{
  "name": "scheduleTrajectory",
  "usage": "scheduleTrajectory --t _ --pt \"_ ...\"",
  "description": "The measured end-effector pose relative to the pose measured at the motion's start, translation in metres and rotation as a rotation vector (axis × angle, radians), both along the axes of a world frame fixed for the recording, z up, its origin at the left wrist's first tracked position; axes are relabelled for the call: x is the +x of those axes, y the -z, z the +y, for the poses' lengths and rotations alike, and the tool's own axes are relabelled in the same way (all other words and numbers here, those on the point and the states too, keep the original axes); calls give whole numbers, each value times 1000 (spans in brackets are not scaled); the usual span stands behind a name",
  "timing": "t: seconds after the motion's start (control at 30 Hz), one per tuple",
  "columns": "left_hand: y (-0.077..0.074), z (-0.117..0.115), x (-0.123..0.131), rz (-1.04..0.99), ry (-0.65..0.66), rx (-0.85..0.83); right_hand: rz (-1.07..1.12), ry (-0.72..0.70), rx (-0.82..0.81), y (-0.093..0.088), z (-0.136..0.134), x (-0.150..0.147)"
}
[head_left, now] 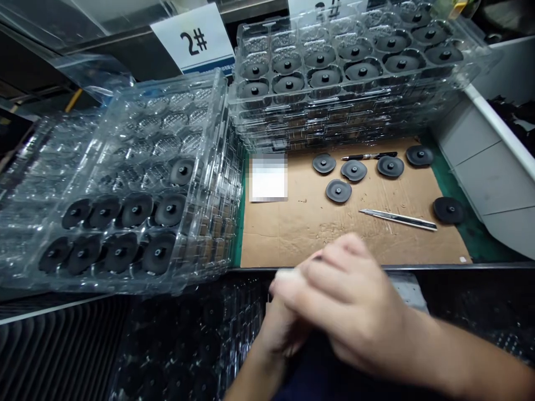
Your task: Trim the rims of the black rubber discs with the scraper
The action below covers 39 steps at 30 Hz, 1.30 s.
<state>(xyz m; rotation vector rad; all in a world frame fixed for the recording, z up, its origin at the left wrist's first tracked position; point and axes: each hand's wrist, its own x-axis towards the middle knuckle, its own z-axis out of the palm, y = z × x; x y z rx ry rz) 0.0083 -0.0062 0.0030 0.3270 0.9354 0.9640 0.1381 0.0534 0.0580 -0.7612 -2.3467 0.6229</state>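
My right hand (355,295) is closed, its fingers curled over my left hand (281,323) just in front of the bench edge. Motion blurs both. Most of the left hand's fingers are hidden behind the right; what shows of it looks closed too. Whatever lies between the hands, if anything, I cannot make out. Beyond them, several round black rubber-like discs with a small central stub, one of them a black disc (338,191), lie on a cardboard sheet (288,239). A slim craft knife (399,219) and a black pen (370,156) rest there too.
At left, a stack of clear plastic trays (204,223) holds black discs in its front rows. Another clear tray stack (343,120) stands at the back. A white card (268,178) lies on the cardboard; a "2#" sign (194,42) stands behind. A pale bin wall (480,167) rises at right.
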Motion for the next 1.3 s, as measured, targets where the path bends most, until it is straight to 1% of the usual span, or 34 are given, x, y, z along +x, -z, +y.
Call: scheduleTrajectory --t 0.03,0.07,0.1,0.13,0.2,0.23,0.3,0.37,0.4,0.47,0.5,0.57,0.67,0.73,0.77,0.83,0.9,0.93,1.0,1.03,1.1,1.17,1.2,1.23,1.27,1.3 --pt "1 -2 0 -7 0 -1 35 -73 -12 0 2 -1" --pt "2 -3 0 -41 -2 0 71 -108 -64 3 8 -2" --pt "3 -5 -1 -106 -5 -8 100 -103 -155 10 16 -3" --pt "3 -7 -2 -183 -14 -17 117 -62 -261 20 27 -2" --pt "4 -10 -6 -365 -39 -34 126 20 -457 49 49 -2" --pt "4 -11 -8 -455 -49 -38 118 42 -481 66 58 -2" --pt "6 -13 -12 -572 -59 -32 87 95 -470 102 67 -4" --pt "8 -13 -14 -633 -50 -24 57 173 -415 130 61 -7" --pt "9 -14 -16 -653 -45 -25 49 219 -388 140 55 -7" --pt "10 -14 -19 -664 -41 -30 54 314 -341 150 37 -6" --pt "11 -14 -20 -657 -39 -35 64 356 -326 150 28 -4" --pt "12 -14 -24 -626 -39 -51 76 401 -317 143 11 3" --pt "16 -12 -28 -551 -40 -53 60 360 -337 128 -9 14" --pt "21 -11 -28 -417 -56 52 43 327 -349 121 -20 19" --pt "23 -10 -28 -286 -65 146 40 324 -349 119 -26 20" --pt "29 -9 -28 95 -70 377 47 345 -330 118 -37 22" --pt "33 -9 -28 482 -36 584 79 409 -277 119 -47 23" --pt "34 -9 -28 626 -11 665 103 447 -234 119 -51 24" --pt "33 -10 -29 796 32 802 150 481 -131 117 -55 27" --pt "32 -10 -29 843 43 851 165 465 -87 114 -53 29" --pt "29 -11 -30 909 45 915 128 340 -7 106 -44 35" --pt "24 -11 -30 913 36 910 43 162 90 94 -29 40" --pt "22 -11 -30 864 37 859 18 85 138 88 -22 42" --pt "20 -10 -30 768 42 757 20 24 173 82 -15 42" --pt "19 -9 -30 644 49 618 51 -13 181 76 -10 42" --pt "18 -8 -29 516 53 467 108 -23 150 72 -6 39"
